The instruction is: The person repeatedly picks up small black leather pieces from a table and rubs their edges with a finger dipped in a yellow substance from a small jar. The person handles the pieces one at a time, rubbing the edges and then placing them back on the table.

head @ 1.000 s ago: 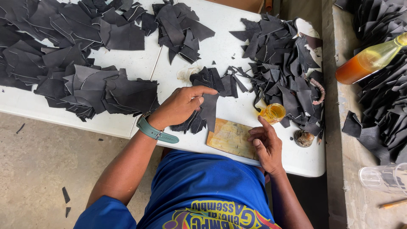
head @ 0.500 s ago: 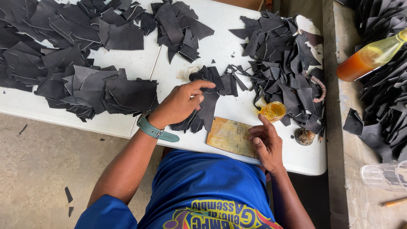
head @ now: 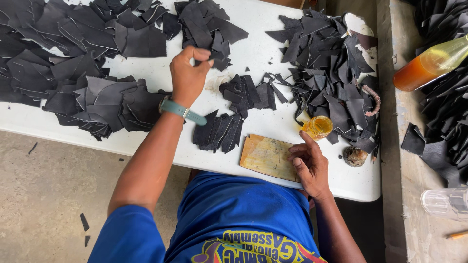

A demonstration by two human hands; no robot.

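Head view, looking down at a white desk [head: 263,29] covered with heaps of black cut pieces. Left hand [head: 187,75] is raised over the far middle of the desk, its grip pinched together on a black piece [head: 207,61] at the near edge of the far heap [head: 207,24]. A teal watch [head: 180,109] sits on that wrist. Right hand [head: 307,163] rests at the near right, fingers loosely apart, lying on the right end of a small wooden board [head: 263,156]; its forefinger tip touches a small jar of yellow liquid [head: 318,127]. Between the two hands lie two small stacks of black pieces [head: 219,131]. A round brown lump [head: 355,156] sits just right of the right hand. An orange-filled bottle [head: 429,63] lies on the ledge at far right.
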